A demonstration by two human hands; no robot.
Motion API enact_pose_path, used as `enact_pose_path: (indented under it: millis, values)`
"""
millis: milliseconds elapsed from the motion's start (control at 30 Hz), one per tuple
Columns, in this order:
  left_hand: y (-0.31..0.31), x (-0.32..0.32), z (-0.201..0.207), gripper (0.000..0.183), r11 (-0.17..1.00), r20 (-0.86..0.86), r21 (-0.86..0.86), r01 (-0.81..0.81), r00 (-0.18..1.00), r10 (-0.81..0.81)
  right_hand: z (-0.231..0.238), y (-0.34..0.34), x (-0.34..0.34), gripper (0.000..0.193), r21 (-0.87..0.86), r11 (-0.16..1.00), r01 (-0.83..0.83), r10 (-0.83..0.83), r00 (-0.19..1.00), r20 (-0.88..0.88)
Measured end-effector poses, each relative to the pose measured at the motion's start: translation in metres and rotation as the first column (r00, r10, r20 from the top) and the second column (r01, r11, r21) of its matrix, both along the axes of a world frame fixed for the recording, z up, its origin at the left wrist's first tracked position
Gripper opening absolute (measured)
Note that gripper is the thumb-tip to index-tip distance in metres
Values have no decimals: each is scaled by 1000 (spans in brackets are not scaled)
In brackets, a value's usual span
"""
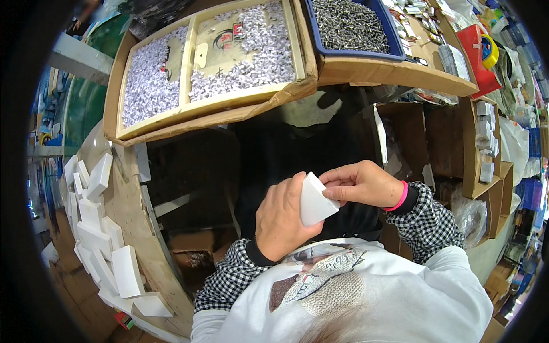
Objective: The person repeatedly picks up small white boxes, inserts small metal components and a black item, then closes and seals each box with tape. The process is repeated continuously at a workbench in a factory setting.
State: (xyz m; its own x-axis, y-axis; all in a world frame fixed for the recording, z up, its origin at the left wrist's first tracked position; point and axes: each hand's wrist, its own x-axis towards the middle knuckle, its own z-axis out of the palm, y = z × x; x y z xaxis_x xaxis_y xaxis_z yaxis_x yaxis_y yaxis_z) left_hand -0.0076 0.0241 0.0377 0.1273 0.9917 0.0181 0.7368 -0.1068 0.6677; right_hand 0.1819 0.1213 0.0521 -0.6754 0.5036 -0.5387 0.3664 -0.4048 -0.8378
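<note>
A small white box [316,201] is held up in front of my body, above the dark gap between the work surfaces. My left hand [280,214] wraps round its left side and lower end. At its upper right edge, my right hand [360,184] has thumb and fingers pinched together against the box; whether something small sits between those fingertips is hidden. A pink band [402,196] circles my right wrist, and checkered sleeves cover both forearms.
Many white boxes [127,272] lie piled on a wooden board to the left. Ahead stands a divided wooden tray [186,68] of small white pieces. Beside it, a blue bin [360,56] contains small metal parts. Cardboard boxes [452,137] stand at the right.
</note>
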Motion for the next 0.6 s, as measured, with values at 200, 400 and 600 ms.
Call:
enact_pose_path:
  millis: [200,400,600]
  values:
    - [0,-3,0,82,993,-166,75,89,983,-76,-5,-4,1,38,217,975,-58,71,996,-52]
    - [-3,-6,0,83,990,-254,11,142,958,-135,-9,-18,-9,39,467,872,-145,96,987,128]
    - [-7,-8,-5,86,988,-213,-57,144,965,-153,-18,-12,-7,35,479,870,-117,81,992,96]
